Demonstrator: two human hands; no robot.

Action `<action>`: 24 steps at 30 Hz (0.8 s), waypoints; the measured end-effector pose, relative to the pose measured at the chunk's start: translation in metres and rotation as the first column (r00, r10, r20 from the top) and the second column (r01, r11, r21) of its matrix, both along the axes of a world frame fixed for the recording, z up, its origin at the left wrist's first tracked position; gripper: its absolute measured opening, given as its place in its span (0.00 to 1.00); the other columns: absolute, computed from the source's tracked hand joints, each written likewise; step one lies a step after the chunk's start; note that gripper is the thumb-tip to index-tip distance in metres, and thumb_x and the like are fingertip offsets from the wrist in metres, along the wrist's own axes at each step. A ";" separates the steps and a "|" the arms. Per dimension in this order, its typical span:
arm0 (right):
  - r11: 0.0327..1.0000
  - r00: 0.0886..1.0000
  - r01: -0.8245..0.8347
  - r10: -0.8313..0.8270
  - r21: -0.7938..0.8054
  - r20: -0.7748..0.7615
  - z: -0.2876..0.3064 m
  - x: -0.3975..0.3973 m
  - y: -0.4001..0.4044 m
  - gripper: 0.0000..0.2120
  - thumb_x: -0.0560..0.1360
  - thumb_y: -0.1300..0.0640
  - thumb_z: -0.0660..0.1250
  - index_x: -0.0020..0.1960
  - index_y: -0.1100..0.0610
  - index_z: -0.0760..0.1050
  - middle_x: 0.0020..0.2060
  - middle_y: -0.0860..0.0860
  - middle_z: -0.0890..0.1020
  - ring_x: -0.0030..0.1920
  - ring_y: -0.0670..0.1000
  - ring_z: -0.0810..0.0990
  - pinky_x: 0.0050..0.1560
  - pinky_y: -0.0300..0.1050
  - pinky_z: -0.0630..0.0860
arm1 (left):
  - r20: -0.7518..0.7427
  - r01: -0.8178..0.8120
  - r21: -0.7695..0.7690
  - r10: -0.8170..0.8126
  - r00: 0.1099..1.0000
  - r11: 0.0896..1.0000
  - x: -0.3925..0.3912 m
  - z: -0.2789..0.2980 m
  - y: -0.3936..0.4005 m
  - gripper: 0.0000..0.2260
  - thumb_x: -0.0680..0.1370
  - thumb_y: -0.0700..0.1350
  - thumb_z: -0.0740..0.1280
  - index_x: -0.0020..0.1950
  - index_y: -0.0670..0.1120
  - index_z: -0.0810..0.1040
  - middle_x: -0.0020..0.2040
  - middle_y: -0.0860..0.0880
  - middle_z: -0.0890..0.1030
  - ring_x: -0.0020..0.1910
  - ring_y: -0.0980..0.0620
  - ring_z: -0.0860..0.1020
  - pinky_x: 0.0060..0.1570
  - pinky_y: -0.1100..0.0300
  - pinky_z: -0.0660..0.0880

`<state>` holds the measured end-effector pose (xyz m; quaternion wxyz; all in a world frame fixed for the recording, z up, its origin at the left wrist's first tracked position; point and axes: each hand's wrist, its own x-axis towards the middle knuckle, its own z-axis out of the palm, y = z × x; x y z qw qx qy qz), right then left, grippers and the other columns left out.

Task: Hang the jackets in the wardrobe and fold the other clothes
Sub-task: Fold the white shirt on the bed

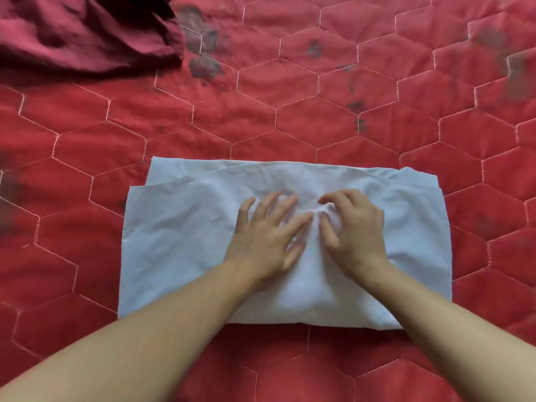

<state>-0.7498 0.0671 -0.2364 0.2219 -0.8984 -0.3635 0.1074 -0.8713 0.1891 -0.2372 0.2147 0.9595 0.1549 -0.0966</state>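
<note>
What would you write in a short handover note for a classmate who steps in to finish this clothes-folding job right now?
Left hand: flat, fingers spread, pressing the white garment.
Right hand: fingers curled, bunching the same cloth near its middle.
White garment: partly folded into a rectangle on the red quilt, wrinkled at the centre.
Dark red garment: crumpled at the far left corner, untouched.
Left: finish the white fold, then deal with the dark red one. No wardrobe or jackets in view.
</note>
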 end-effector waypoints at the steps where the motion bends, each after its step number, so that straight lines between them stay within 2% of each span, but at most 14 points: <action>1: 0.993 0.994 0.113 -0.113 -0.028 0.002 -0.003 0.013 -0.011 0.10 0.73 0.61 0.68 0.54 0.54 0.79 0.52 0.53 0.78 0.54 0.58 0.77 0.55 0.52 0.64 | -0.024 0.027 0.001 -0.027 0.999 1.000 0.008 -0.001 -0.011 0.22 0.78 0.58 0.55 0.72 0.57 0.70 0.75 0.49 0.66 0.75 0.43 0.61 0.70 0.40 0.52; 4: 0.944 0.948 0.314 -0.307 -0.096 0.083 -0.007 0.054 -0.040 0.14 0.73 0.63 0.65 0.58 0.55 0.78 0.56 0.55 0.76 0.58 0.60 0.73 0.60 0.56 0.63 | -0.076 0.108 0.020 -0.106 0.991 0.994 0.040 -0.010 -0.036 0.26 0.80 0.61 0.53 0.78 0.60 0.54 0.80 0.51 0.50 0.78 0.44 0.44 0.71 0.42 0.36; 7: 0.842 0.849 0.528 -0.525 -0.111 0.053 -0.004 0.086 -0.061 0.18 0.73 0.58 0.64 0.63 0.54 0.74 0.61 0.57 0.72 0.61 0.61 0.70 0.61 0.56 0.64 | -0.149 0.137 0.015 -0.133 0.980 0.991 0.069 -0.016 -0.055 0.30 0.79 0.65 0.52 0.78 0.61 0.46 0.80 0.52 0.42 0.77 0.43 0.36 0.68 0.38 0.30; 9: 0.775 0.773 0.624 -0.631 -0.102 -0.062 -0.003 0.100 -0.076 0.14 0.74 0.52 0.64 0.59 0.55 0.75 0.57 0.56 0.76 0.57 0.59 0.73 0.56 0.52 0.68 | -0.205 0.142 0.031 -0.133 0.970 0.989 0.080 -0.020 -0.064 0.32 0.77 0.68 0.51 0.78 0.62 0.43 0.80 0.53 0.38 0.76 0.42 0.33 0.67 0.34 0.29; 10: 0.765 0.756 0.636 -0.644 -0.099 -0.119 -0.004 0.104 -0.082 0.12 0.74 0.49 0.64 0.53 0.55 0.76 0.51 0.54 0.79 0.53 0.57 0.76 0.52 0.49 0.69 | -0.239 0.137 0.044 -0.123 0.963 0.990 0.083 -0.022 -0.067 0.33 0.76 0.69 0.50 0.78 0.63 0.41 0.79 0.53 0.36 0.76 0.42 0.32 0.67 0.33 0.30; 12: 0.789 0.771 0.607 -0.613 -0.091 -0.170 -0.005 0.106 -0.092 0.13 0.74 0.45 0.64 0.42 0.55 0.77 0.39 0.49 0.81 0.44 0.55 0.78 0.45 0.46 0.69 | -0.284 0.123 0.073 -0.098 0.954 0.990 0.085 -0.027 -0.068 0.35 0.75 0.71 0.49 0.77 0.63 0.39 0.79 0.53 0.34 0.76 0.41 0.31 0.67 0.31 0.30; 14: 0.836 0.823 0.546 -0.548 -0.058 -0.152 -0.002 0.106 -0.098 0.16 0.75 0.45 0.64 0.36 0.56 0.77 0.32 0.48 0.80 0.39 0.54 0.78 0.41 0.45 0.68 | -0.286 0.117 0.099 -0.085 0.955 0.988 0.084 -0.030 -0.069 0.36 0.74 0.73 0.48 0.76 0.64 0.37 0.78 0.53 0.33 0.75 0.42 0.31 0.67 0.31 0.32; 18: 0.935 0.936 0.350 -0.346 -0.055 0.063 0.010 0.115 -0.107 0.16 0.76 0.48 0.64 0.36 0.57 0.78 0.30 0.52 0.81 0.36 0.59 0.78 0.42 0.49 0.73 | -0.232 0.088 0.116 -0.059 0.971 0.989 0.082 -0.033 -0.070 0.36 0.72 0.73 0.44 0.76 0.64 0.37 0.78 0.53 0.34 0.76 0.43 0.32 0.68 0.31 0.33; 21: 0.969 0.953 0.243 -0.228 -0.053 0.201 0.022 0.122 -0.105 0.18 0.76 0.46 0.62 0.37 0.58 0.78 0.27 0.53 0.77 0.34 0.62 0.77 0.36 0.48 0.70 | -0.165 0.043 0.093 -0.028 0.986 0.995 0.078 -0.033 -0.071 0.34 0.72 0.73 0.41 0.76 0.64 0.37 0.79 0.54 0.34 0.76 0.45 0.32 0.69 0.33 0.32; 22: 0.973 0.954 0.230 -0.219 -0.029 0.202 0.022 0.126 -0.102 0.18 0.76 0.46 0.62 0.37 0.58 0.77 0.28 0.52 0.77 0.35 0.62 0.77 0.36 0.48 0.70 | -0.143 0.025 0.081 -0.013 0.990 0.996 0.078 -0.033 -0.071 0.34 0.73 0.72 0.40 0.76 0.65 0.37 0.79 0.54 0.35 0.76 0.45 0.32 0.69 0.34 0.32; 24: 0.963 0.957 0.264 -0.268 0.051 0.110 0.016 0.136 -0.093 0.16 0.77 0.47 0.61 0.39 0.57 0.77 0.30 0.53 0.79 0.36 0.61 0.78 0.38 0.51 0.74 | -0.117 -0.010 0.083 0.020 0.993 0.997 0.078 -0.033 -0.070 0.34 0.72 0.73 0.39 0.76 0.65 0.38 0.79 0.54 0.36 0.77 0.46 0.33 0.70 0.34 0.32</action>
